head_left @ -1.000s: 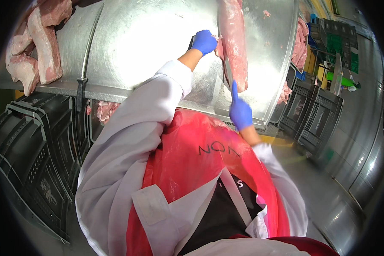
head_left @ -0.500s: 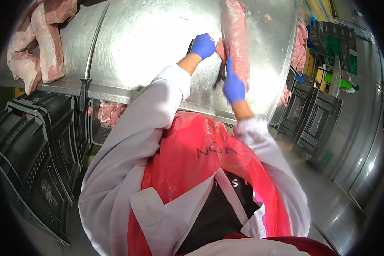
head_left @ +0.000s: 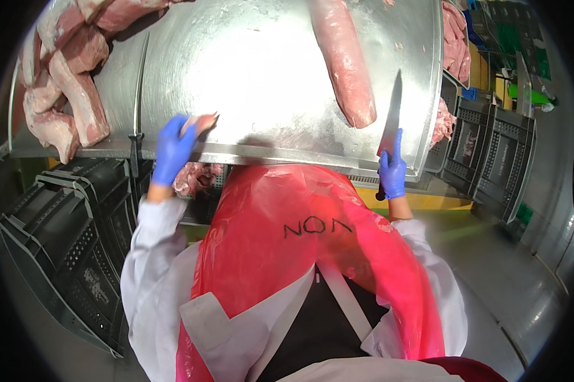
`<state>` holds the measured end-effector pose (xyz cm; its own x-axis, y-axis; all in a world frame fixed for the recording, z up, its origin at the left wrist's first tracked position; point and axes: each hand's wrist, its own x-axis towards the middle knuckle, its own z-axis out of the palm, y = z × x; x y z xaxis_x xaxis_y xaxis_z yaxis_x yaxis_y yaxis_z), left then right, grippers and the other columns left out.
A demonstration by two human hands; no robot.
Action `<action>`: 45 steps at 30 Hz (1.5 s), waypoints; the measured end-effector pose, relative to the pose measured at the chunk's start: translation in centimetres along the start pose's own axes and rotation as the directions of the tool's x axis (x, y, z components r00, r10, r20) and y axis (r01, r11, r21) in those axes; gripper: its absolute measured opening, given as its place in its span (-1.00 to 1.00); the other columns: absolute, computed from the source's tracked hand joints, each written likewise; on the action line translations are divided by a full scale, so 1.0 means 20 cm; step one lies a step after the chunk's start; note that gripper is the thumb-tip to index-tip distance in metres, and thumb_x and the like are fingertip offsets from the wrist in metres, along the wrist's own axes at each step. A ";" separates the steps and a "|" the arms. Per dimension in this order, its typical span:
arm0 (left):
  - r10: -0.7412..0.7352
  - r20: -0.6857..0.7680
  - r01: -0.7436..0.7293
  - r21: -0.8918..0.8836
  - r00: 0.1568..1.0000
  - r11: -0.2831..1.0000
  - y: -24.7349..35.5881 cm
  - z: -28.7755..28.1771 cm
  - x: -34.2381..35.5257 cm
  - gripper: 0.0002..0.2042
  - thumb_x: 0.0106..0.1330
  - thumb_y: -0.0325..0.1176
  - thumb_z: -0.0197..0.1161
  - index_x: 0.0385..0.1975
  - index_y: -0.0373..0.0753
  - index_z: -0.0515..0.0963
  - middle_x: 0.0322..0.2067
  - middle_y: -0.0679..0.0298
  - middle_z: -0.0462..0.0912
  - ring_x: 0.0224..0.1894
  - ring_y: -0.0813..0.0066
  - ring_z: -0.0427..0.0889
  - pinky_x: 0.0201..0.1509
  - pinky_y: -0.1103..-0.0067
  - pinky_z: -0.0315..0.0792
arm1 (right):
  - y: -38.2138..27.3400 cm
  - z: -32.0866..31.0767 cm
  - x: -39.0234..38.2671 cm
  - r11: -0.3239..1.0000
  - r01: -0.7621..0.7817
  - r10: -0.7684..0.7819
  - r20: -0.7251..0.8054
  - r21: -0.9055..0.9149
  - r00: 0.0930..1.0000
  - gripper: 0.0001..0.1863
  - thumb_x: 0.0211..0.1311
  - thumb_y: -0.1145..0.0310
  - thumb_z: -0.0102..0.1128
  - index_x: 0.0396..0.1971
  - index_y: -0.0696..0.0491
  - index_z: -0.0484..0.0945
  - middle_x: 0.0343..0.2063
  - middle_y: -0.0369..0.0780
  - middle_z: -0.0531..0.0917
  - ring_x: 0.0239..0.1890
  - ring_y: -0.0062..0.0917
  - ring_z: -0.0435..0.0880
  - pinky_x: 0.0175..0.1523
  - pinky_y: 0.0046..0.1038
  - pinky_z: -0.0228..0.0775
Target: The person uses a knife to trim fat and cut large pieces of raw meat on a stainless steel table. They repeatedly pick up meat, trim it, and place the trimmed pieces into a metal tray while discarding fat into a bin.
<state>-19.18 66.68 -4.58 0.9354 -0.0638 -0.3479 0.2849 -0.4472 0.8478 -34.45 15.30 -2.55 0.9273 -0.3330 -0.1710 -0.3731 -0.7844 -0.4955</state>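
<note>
My left hand (head_left: pixel 174 149), in a blue glove, is closed on a small meat trimming (head_left: pixel 203 122) above the near edge of the steel table (head_left: pixel 261 121). In my blue-gloved right hand (head_left: pixel 393 173) is a knife (head_left: pixel 393 111), its long blade pointing away from me over the table's right side. My index finger lies along the base of the blade. Between the hands, farther back, a long trimmed piece of pale pink meat (head_left: pixel 345 67) rests on the steel, touched by neither hand.
Large raw cuts (head_left: pixel 80 95) are heaped at the far left. Beside them lies a sharpening steel (head_left: pixel 138 95) with its handle over the edge. A crate of trimmings (head_left: pixel 194 177) sits below the table. Black crates (head_left: pixel 64 254) stand left, more crates (head_left: pixel 487 153) right.
My left hand has moved left and toward me, carrying the trimming off. My right hand has drawn the knife away from the long meat, to the right and nearer.
</note>
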 end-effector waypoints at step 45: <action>0.389 0.262 -0.407 0.841 0.883 0.356 1.00 1.96 0.59 -0.05 -0.06 0.23 0.52 0.20 -0.35 0.32 0.14 -0.11 0.40 0.12 -0.13 0.48 0.14 0.08 0.47 | 1.41 -0.36 0.03 0.606 0.011 0.220 -0.181 0.796 0.958 -0.15 0.43 0.54 0.07 0.59 -0.17 -0.13 -0.40 -0.40 0.55 -0.55 -0.78 0.39 -0.46 -0.65 0.34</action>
<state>-10.73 22.05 -7.37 0.8819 -0.4643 -0.0823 -0.4554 -0.8839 0.1067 -44.69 -10.83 -10.48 0.8008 -0.5870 -0.1187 -0.1909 -0.0624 -0.9796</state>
